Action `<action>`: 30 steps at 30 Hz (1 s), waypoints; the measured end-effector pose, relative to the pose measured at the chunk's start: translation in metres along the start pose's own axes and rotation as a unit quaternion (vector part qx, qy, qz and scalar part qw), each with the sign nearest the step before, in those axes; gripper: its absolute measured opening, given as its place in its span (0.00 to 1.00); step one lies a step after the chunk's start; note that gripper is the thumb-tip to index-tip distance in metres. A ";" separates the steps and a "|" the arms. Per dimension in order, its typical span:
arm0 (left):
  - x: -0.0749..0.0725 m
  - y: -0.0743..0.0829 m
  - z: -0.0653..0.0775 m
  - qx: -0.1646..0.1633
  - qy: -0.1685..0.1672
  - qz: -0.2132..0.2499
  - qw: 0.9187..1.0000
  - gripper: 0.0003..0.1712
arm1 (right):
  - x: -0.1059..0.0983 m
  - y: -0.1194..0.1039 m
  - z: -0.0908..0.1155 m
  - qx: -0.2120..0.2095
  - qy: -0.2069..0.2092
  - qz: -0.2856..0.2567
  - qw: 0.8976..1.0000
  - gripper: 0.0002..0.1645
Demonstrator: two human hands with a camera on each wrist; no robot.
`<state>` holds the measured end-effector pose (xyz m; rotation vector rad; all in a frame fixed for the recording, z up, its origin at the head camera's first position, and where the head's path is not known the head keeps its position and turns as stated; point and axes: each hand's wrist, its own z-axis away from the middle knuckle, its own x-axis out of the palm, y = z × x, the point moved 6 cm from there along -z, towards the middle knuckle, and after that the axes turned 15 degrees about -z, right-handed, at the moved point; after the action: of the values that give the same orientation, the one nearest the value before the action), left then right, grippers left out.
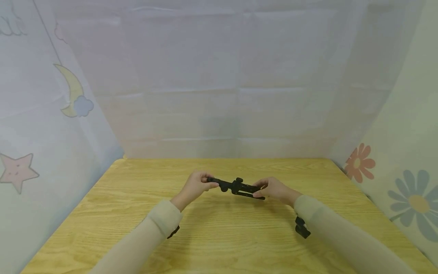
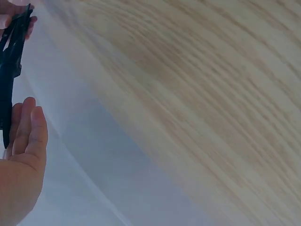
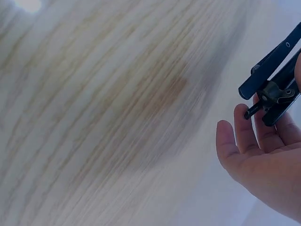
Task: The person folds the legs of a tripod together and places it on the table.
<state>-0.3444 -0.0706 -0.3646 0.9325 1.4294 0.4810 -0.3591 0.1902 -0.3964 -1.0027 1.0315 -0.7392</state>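
Observation:
A small black tripod (image 1: 236,185) is held in the air above the wooden table, lying nearly level between both hands. My left hand (image 1: 197,186) pinches its left end between thumb and fingers. At the other end, my right hand (image 1: 275,189) grips the legs, which stand slightly apart. A knob sticks up near the tripod's middle. In the left wrist view, the tripod (image 2: 8,80) runs along the left edge beside the left hand's fingers (image 2: 35,134). The right wrist view shows the leg ends of the tripod (image 3: 270,70) over the right hand (image 3: 263,162), with part of it cut off.
The wooden table (image 1: 219,236) reaches back to a pale hanging sheet (image 1: 219,76). Printed cloth with a moon and star (image 1: 18,171) stands at the left, and flower-patterned cloth (image 1: 417,203) at the right. Black devices (image 1: 302,228) are strapped at the wrists.

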 end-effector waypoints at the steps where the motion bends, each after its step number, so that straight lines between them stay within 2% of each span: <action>1: 0.001 -0.001 0.001 0.001 -0.001 -0.002 1.000 0.13 | 0.000 -0.001 0.000 0.000 0.002 0.000 1.000 0.28; 10: 0.008 -0.015 0.001 -0.006 -0.002 -0.037 0.999 0.11 | -0.003 -0.001 -0.001 0.004 0.011 -0.017 1.000 0.28; 16: 0.011 -0.019 0.001 -0.001 -0.001 -0.060 0.998 0.11 | -0.003 0.000 -0.003 -0.002 0.017 -0.024 1.000 0.28; 24: 0.017 -0.027 0.000 -0.010 -0.010 -0.087 0.996 0.14 | -0.002 0.002 -0.005 -0.008 0.027 0.009 1.000 0.33; 30: 0.022 -0.032 -0.003 -0.017 -0.017 -0.087 0.996 0.13 | -0.001 0.003 -0.006 -0.009 0.024 0.013 1.000 0.33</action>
<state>-0.3520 -0.0716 -0.4029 0.7768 1.4519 0.3566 -0.3651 0.1907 -0.4000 -0.9886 1.0930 -0.7373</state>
